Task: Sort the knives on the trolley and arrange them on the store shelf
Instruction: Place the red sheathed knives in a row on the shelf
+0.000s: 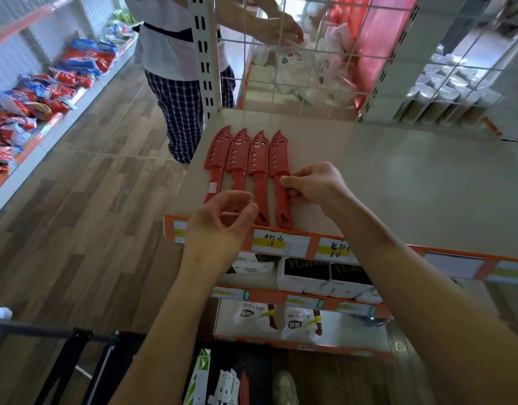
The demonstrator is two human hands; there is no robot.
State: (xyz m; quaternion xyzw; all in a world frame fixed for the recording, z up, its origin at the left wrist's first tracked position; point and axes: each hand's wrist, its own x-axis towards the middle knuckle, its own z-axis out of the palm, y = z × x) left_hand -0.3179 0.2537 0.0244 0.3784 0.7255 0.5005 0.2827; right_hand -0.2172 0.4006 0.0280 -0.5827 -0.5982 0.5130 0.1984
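Several red sheathed knives (252, 159) lie side by side on the pale top shelf (398, 182), tips pointing away from me. My right hand (313, 184) pinches the handle of the rightmost red knife (281, 182) just below its sheath. My left hand (222, 220) hovers over the handles of the left knives with fingers loosely curled, holding nothing. At the bottom of the view, the black trolley (85, 361) holds more knives: white ones (227, 387), a red one (244, 388) and a green packaged one (199, 378).
Another person (181, 68) stands at the shelf's far left corner, reaching through the wire grid panel (310, 54). Price labels (281, 244) line the shelf's front edge, with boxed goods (307, 276) below. Snack packets (32, 106) fill the shelf at left across the wooden floor.
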